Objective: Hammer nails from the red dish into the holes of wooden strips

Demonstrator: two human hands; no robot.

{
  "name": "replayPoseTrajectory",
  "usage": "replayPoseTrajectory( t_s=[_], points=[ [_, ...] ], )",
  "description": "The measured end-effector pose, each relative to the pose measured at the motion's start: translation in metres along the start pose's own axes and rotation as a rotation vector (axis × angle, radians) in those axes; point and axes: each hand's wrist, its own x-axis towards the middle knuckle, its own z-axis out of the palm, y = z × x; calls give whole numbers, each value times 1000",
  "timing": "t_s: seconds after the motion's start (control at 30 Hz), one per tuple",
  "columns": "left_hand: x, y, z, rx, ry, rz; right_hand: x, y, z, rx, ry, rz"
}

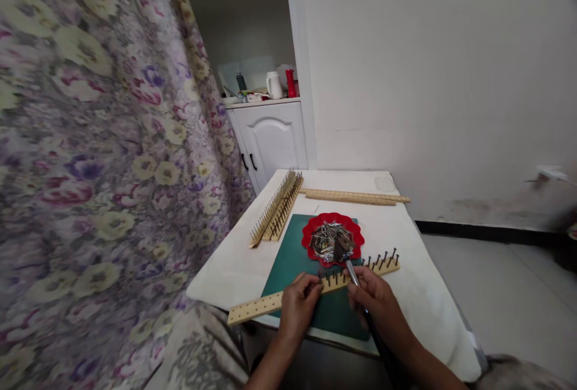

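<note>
My right hand (376, 297) is wrapped round a hammer (352, 271), whose dark head is raised over the near edge of a red scalloped dish (359, 237). Loose nails (327, 235) fill the dish. With thumb and finger together, my left hand (297, 306) pinches a nail (320, 277) at a pale wooden strip (256, 308). The fingertips hide most of that nail. Dark nails stand up from the strip's right part, some leaning; its left end shows rows of bare holes. Beneath the strip lies a green mat (286, 252).
On the white-covered table (216, 276), nail-studded wooden strips (277, 216) lie at the back left. More wooden strips (349, 197) lie across the back. A floral curtain (112, 167) hangs at the left, beside a white cabinet (274, 137). A wall (428, 77) rises behind.
</note>
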Motion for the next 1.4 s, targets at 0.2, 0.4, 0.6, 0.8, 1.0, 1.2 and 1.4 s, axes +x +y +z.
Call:
replayPoseTrajectory(
  t_s=[0.2,0.4,0.6,0.8,1.0,1.2,1.4],
  points=[
    [1,-4,2,36,-2,7,-6,-1,3,24,-111,53],
    [0,-8,3,48,-3,-3,-12,5,11,33,-217,126],
    [1,-9,3,27,7,-4,-11,8,12,20,-232,139],
    [0,-11,4,7,2,-1,-12,6,12,-7,-240,147],
    [1,-13,5,17,12,-8,-14,3,15,-40,-239,145],
    [0,-10,4,10,10,-6,-16,-5,15,-58,-233,147],
    [-1,-7,1,16,-2,-3,-15,-11,11,-63,-207,120]
  ],
)
